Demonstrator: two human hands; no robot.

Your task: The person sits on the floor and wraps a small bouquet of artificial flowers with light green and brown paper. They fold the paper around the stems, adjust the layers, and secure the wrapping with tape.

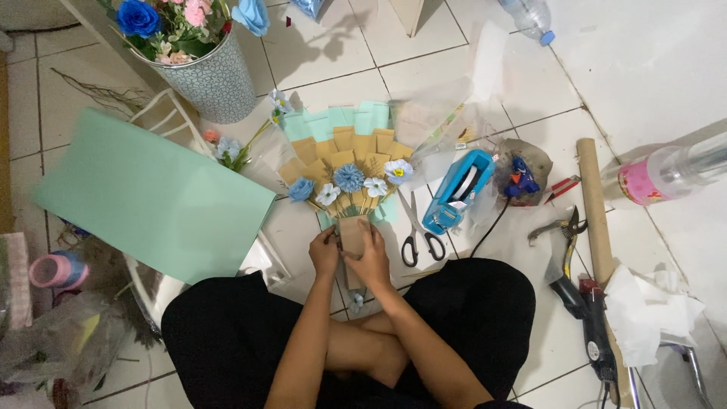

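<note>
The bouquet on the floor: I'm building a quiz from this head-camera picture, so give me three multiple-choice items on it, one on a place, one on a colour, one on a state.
1. Where do the scissors lie?
A. just right of the bouquet
B. inside the flower bucket
C. on the mint paper sheet

2. What colour is the tape dispenser?
A. red
B. blue
C. yellow

3. How do the two hands stand?
A. both in the lap
B. one lifts the scissors
C. both grip the bouquet's brown paper base

Answers:
1 A, the black handles rest on the tile beside the bouquet's stem end.
2 B, its body is bright blue.
3 C, the left hand and right hand close on the wrap from either side.
</note>
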